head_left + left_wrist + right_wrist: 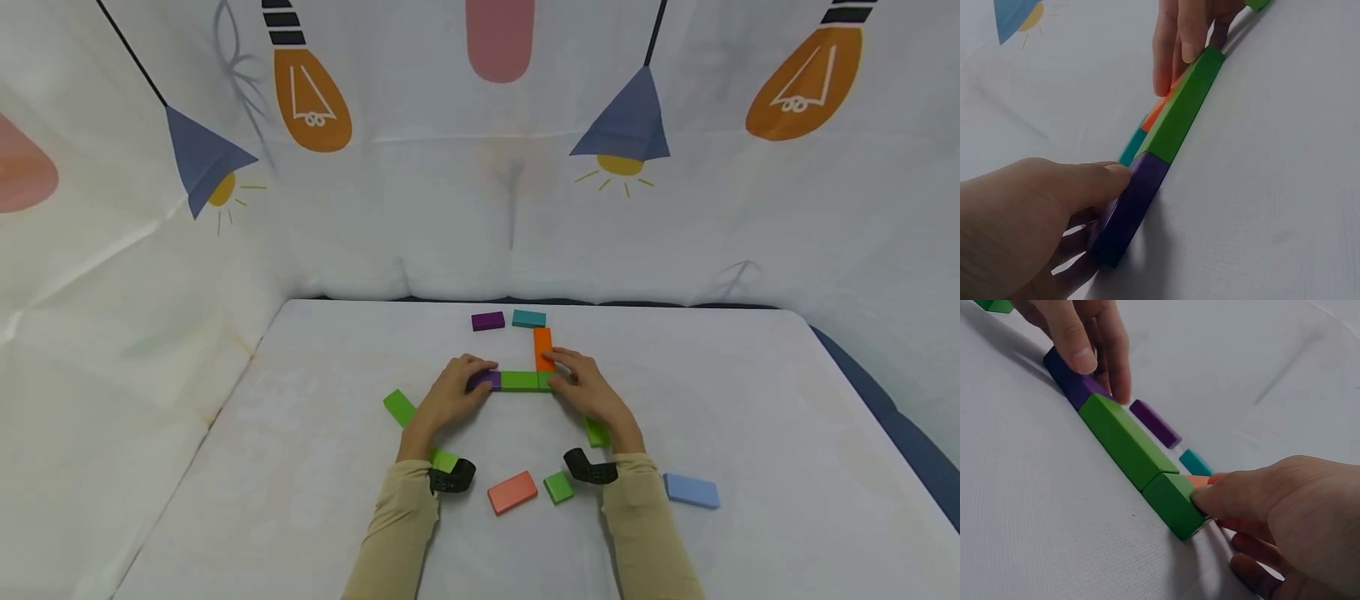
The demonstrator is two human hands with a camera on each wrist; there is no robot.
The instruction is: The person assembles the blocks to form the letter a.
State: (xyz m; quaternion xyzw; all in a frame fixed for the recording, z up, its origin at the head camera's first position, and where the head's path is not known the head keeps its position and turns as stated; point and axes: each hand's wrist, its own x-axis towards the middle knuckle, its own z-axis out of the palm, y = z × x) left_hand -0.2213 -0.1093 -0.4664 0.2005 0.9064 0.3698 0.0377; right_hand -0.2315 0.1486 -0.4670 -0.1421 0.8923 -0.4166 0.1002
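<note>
A row of blocks lies end to end on the white table (315, 517): a purple block (1132, 203), a long green block (519, 382) and a short green block (1175, 503). The left hand (452, 392) pinches the purple block at the row's left end, its thumb on the near side and fingers behind. At the other end, the right hand (588, 390) grips the short green block, thumb pressed to it. An orange block (542, 343) extends away from the row's right part, and the right fingers touch its side.
Behind the row lie a dark purple block (488, 321) and a teal block (528, 318). Several green blocks are scattered around the forearms, one at far left (399, 407). Nearer are a salmon block (513, 492), a small green block (558, 487) and a blue block (691, 491).
</note>
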